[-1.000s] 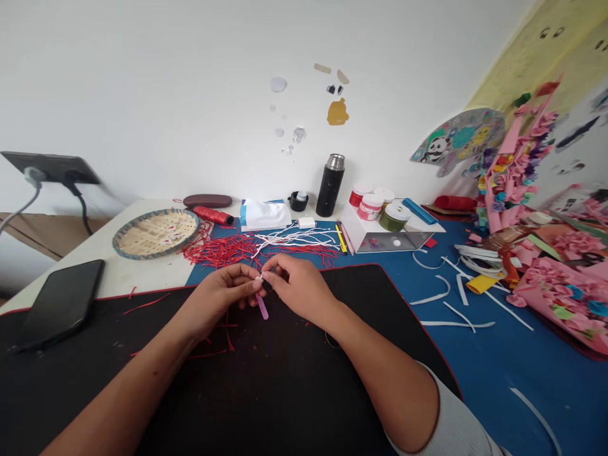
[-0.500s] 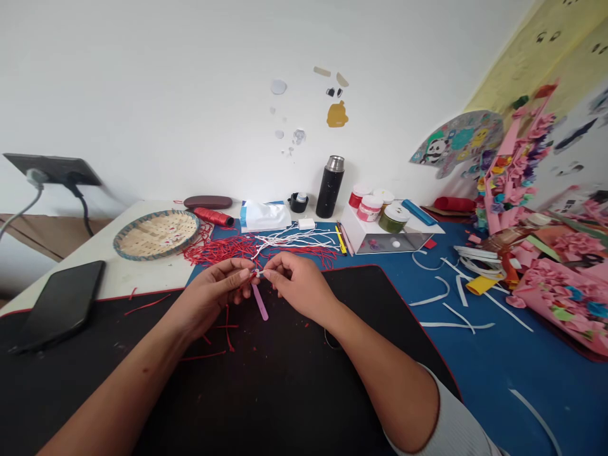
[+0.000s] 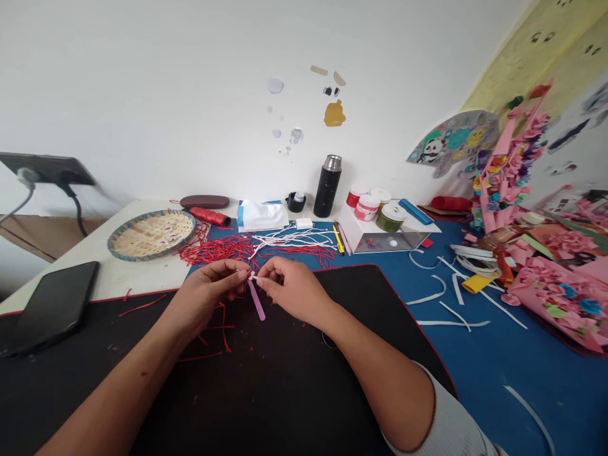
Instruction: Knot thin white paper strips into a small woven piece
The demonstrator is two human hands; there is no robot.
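Both hands meet over the black mat [image 3: 285, 380], pinching a small piece of knotted white and red cord [image 3: 252, 276] between them. My left hand [image 3: 216, 288] is closed on its left side, thumb against the fingers. On the other side, my right hand [image 3: 289, 288] pinches a white cord end. Just below the fingertips lies a purple strip-like tool [image 3: 257, 303], its upper end partly hidden by the hands. Cut red cords [image 3: 225, 326] are scattered on the mat beside my left hand. Behind the hands are a pile of red cords [image 3: 218, 249] and a bundle of white cords [image 3: 289, 239].
A woven basket [image 3: 152, 234] and a phone [image 3: 54, 307] are at left. At the back stand a thermos [image 3: 327, 187], a tissue pack [image 3: 261, 215], a red thread spool [image 3: 211, 217] and jars [image 3: 391, 217] on a white box. Pink paper flowers [image 3: 560, 304] and white strips [image 3: 427, 297] occupy the right.
My hands have come slightly closer together around the knotted cord, the right fingers moving in toward the left. The whole view has shifted a little.
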